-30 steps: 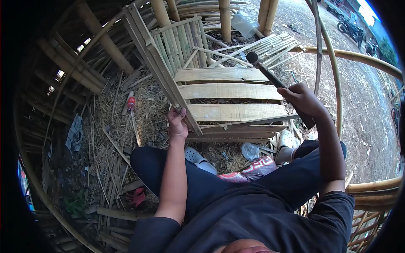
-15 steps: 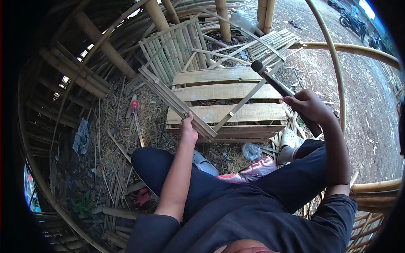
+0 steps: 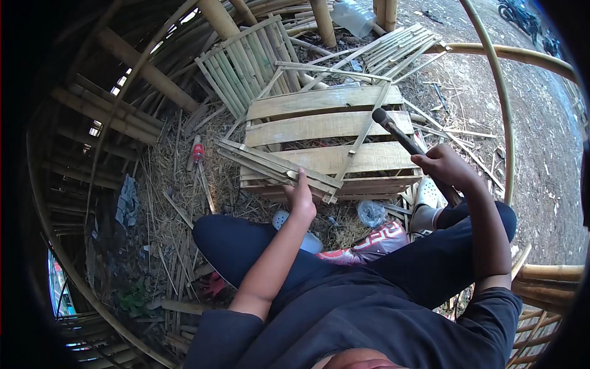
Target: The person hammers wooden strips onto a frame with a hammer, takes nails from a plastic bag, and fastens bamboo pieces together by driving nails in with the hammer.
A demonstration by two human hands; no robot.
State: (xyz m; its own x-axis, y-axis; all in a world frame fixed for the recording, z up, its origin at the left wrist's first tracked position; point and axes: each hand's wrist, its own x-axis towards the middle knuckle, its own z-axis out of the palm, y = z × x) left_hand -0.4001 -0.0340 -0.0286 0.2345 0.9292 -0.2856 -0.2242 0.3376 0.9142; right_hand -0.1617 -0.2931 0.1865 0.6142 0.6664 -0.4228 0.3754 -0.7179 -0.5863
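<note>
The bamboo frame (image 3: 372, 120) looks partly built: its long strips meet at the corners in an open outline, and several slats (image 3: 276, 167) lie close together along the near side. The middle is unfilled, and whether every joint is fixed cannot be told. Beyond it, a slatted panel (image 3: 243, 71) looks complete, with slats across its width; another slatted bundle (image 3: 402, 50) lies on the ground to the right, its finish unclear.

The frame rests at a slant over the wooden crate (image 3: 326, 127), its slatted side overhanging the near left edge. The left hand (image 3: 300, 200) reaches forward with its fingers grasping that side, the thumb on top. The right hand (image 3: 447, 165) is raised right of the crate, fingers closed round the handle of a hammer (image 3: 402, 136), whose head points up and left, apart from the slats.
</note>
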